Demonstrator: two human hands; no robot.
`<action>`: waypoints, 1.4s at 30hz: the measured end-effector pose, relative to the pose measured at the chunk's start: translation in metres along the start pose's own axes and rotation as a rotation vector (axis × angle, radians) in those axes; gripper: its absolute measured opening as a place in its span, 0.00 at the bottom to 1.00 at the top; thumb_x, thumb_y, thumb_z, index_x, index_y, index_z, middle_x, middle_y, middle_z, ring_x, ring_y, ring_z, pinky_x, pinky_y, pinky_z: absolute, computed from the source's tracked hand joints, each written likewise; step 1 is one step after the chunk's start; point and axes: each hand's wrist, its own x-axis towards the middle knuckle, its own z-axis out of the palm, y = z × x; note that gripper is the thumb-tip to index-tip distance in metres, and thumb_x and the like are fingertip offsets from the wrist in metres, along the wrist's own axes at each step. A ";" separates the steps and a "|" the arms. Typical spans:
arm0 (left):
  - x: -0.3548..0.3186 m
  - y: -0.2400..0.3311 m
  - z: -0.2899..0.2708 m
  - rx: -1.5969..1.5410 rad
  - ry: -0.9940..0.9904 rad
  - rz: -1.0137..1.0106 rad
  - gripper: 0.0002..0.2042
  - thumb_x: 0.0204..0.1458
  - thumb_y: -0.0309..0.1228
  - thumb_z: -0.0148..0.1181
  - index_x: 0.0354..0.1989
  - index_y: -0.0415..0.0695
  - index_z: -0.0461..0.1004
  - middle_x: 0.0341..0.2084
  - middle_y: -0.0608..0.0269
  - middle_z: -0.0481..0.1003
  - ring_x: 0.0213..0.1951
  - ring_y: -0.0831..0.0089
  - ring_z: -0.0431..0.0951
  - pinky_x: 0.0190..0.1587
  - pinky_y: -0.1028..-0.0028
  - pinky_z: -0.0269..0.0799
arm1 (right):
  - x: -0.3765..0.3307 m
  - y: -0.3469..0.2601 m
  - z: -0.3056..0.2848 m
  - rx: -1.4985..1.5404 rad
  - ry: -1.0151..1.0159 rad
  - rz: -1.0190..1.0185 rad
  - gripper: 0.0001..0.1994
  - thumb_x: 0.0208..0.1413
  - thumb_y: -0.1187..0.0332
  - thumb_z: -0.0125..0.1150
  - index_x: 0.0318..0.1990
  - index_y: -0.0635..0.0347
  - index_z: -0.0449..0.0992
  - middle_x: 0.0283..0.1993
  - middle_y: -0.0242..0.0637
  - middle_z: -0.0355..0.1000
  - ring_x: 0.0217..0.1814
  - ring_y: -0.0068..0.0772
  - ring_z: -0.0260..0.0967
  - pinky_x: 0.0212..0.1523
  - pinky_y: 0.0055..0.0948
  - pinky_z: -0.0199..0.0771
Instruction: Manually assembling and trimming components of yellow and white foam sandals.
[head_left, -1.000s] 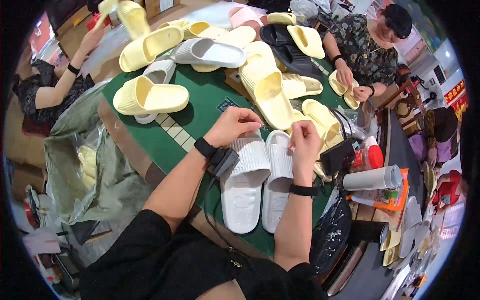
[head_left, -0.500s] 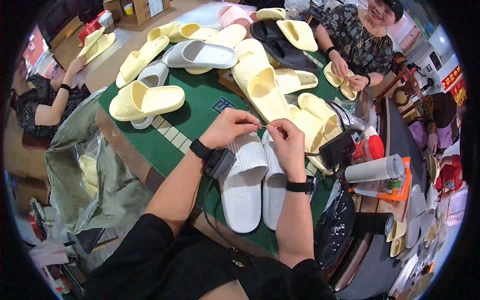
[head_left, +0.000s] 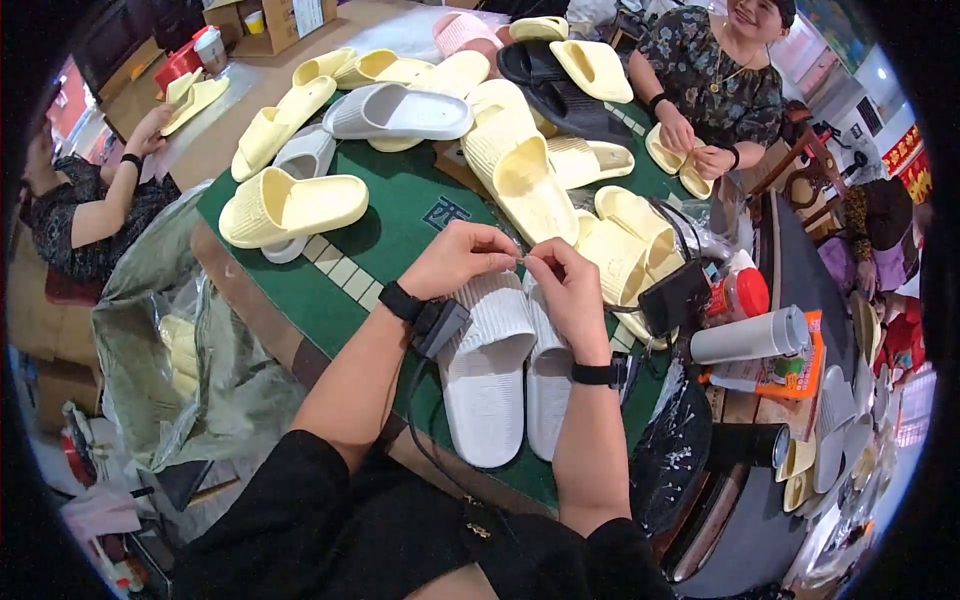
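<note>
Fingers of both hands pinch together right over the toe end of a pair of white slippers, closed tight on something thin between them; it looks like a small tie or tag, too tiny to name for sure. The left hand comes in from one side and the right hand from the other, fingertips nearly touching, so the little piece is held taut in the middle. The white slippers lie side by side, flat on the green surface, just in front of the person's body, which I'd judge keeps the pair matched up and steady under the hands. Behind them there's a heap of pale yellow slippers, plus a grey slipper further back. To the right, near the edge, stand a white cup and a red-capped bottle. Across the surface, another person's hands are on a yellow slipper.
</note>
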 end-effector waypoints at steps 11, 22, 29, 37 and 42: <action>0.001 -0.005 0.005 0.339 0.065 0.034 0.05 0.51 0.25 0.62 0.32 0.36 0.79 0.24 0.67 0.77 0.25 0.82 0.71 0.26 0.80 0.67 | -0.008 0.006 0.000 -0.156 -0.049 -0.105 0.08 0.52 0.67 0.58 0.36 0.61 0.74 0.34 0.51 0.73 0.40 0.55 0.72 0.39 0.45 0.70; 0.004 -0.016 0.004 0.024 0.036 -0.174 0.04 0.54 0.18 0.57 0.36 0.33 0.76 0.29 0.64 0.78 0.32 0.80 0.76 0.36 0.79 0.73 | -0.008 0.006 0.002 -0.245 -0.009 -0.107 0.07 0.52 0.67 0.56 0.31 0.62 0.70 0.30 0.50 0.71 0.38 0.56 0.70 0.36 0.48 0.68; 0.009 -0.016 -0.001 0.085 0.029 -0.125 0.04 0.53 0.18 0.58 0.36 0.33 0.76 0.30 0.63 0.79 0.32 0.79 0.76 0.37 0.79 0.73 | -0.003 0.004 0.000 -0.235 -0.031 -0.139 0.07 0.53 0.68 0.55 0.31 0.63 0.69 0.32 0.50 0.71 0.38 0.56 0.69 0.37 0.47 0.67; 0.001 -0.007 0.002 0.217 0.028 -0.067 0.07 0.50 0.25 0.65 0.34 0.34 0.79 0.26 0.66 0.79 0.30 0.81 0.75 0.34 0.78 0.72 | -0.007 0.003 0.005 -0.249 -0.043 -0.137 0.07 0.55 0.67 0.54 0.34 0.62 0.72 0.34 0.51 0.72 0.40 0.56 0.69 0.39 0.48 0.68; -0.003 -0.013 0.000 0.157 0.024 -0.070 0.06 0.51 0.24 0.64 0.35 0.35 0.79 0.27 0.66 0.79 0.30 0.82 0.74 0.34 0.79 0.71 | -0.010 -0.001 0.005 -0.248 -0.059 -0.142 0.08 0.56 0.66 0.56 0.34 0.62 0.72 0.32 0.49 0.72 0.37 0.54 0.70 0.37 0.46 0.68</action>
